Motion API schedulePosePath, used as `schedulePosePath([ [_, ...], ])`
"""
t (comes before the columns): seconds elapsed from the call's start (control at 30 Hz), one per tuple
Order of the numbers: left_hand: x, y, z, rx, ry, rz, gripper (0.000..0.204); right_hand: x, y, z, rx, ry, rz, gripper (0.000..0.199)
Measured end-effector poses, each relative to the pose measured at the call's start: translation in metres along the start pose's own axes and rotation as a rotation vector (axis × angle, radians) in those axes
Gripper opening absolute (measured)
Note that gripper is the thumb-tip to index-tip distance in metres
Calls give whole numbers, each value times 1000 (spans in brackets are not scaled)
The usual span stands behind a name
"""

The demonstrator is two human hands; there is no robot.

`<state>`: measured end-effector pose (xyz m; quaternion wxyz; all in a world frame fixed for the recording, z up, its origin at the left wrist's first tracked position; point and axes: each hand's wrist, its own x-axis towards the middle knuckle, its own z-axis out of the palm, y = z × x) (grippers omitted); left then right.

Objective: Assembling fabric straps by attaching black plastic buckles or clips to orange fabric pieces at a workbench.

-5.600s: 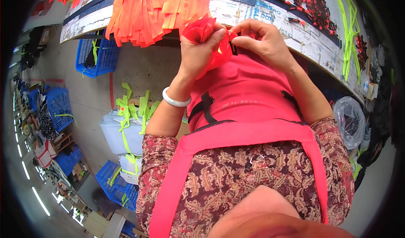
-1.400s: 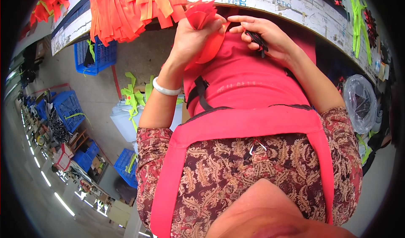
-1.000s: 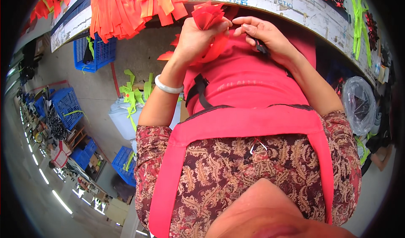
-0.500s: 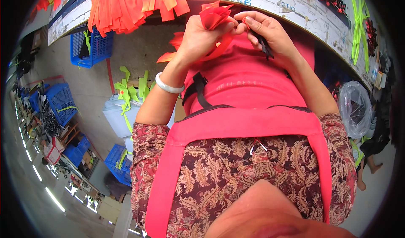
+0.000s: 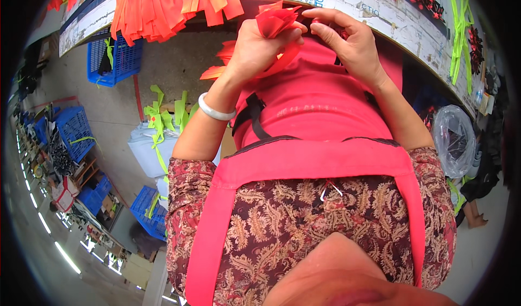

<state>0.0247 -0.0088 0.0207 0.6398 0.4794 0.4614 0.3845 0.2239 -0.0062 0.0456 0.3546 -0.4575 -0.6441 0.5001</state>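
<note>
My left hand (image 5: 259, 46) is closed around a bunch of folded red ribbon loops (image 5: 275, 19), held up at the edge of the worktable (image 5: 391, 21). A loose red ribbon tail (image 5: 220, 61) hangs below that hand. My right hand (image 5: 347, 40) is right beside it, thumb and fingers pinched at the ribbon bunch; what lies between them is hidden. A white bangle (image 5: 215, 110) circles my left wrist. I wear a pink apron (image 5: 315, 143).
Orange ribbon strips (image 5: 163, 2) hang over the table's edge at the left. Neon green strips (image 5: 458, 29) lie on the table at the right. Blue crates (image 5: 111, 61) and a white box with green ribbons (image 5: 157, 132) stand on the floor. A clear plastic bag (image 5: 453, 137) is at the right.
The ribbon bunch has been folded tighter and raised a little toward the table edge. My right hand has shifted closer to my left, its fingers now pinching at the bunch.
</note>
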Motion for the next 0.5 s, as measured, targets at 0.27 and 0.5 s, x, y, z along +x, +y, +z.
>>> schedulePosePath([
  [0.27, -1, -3, -1, -30, -1, -19, 15, -1, 8, 2, -161, -10, -232, 17],
  [0.5, -4, 1, -2, 51, -76, -28, 16, -6, 3, -2, -245, -53, 18, 19],
])
